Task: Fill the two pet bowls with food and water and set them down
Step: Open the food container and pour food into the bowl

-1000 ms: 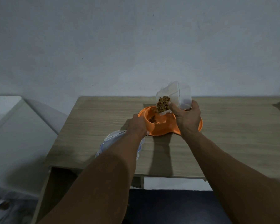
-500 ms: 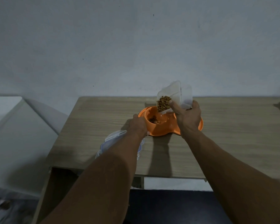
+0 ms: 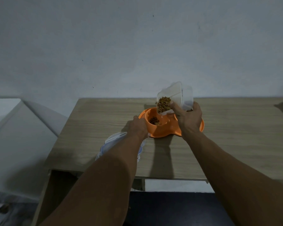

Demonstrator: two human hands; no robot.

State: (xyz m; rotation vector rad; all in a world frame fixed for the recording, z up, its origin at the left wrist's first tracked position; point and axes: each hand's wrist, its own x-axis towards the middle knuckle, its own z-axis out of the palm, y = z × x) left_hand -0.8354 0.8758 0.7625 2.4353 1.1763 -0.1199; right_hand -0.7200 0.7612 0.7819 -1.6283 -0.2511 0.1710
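Kibble (image 3: 164, 104) fills the lowered mouth of a clear plastic container (image 3: 175, 97), tilted over an orange double pet dish (image 3: 160, 128) on a wooden counter (image 3: 235, 128). The right hand (image 3: 189, 119) has its grip closed around the container, thumb on the near wall. The left hand (image 3: 138, 127) rests closed on the dish's left rim, steadying it.

Risks, as a judgement: the container's mouth hangs at the far edge of the left bowl, so a sudden slide of pellets could overshoot onto the counter or land in the right bowl, which is probably meant for water. A steeper tilt could dump the whole load at once. If the left hand lets go, the light dish might skid.

Counts: one dish with two joined bowls, the left holding a small heap of kibble, the right mostly hidden behind the right hand; one container; one clear lid (image 3: 116, 137) lying on the counter under the left forearm; two hands. No water source is visible.
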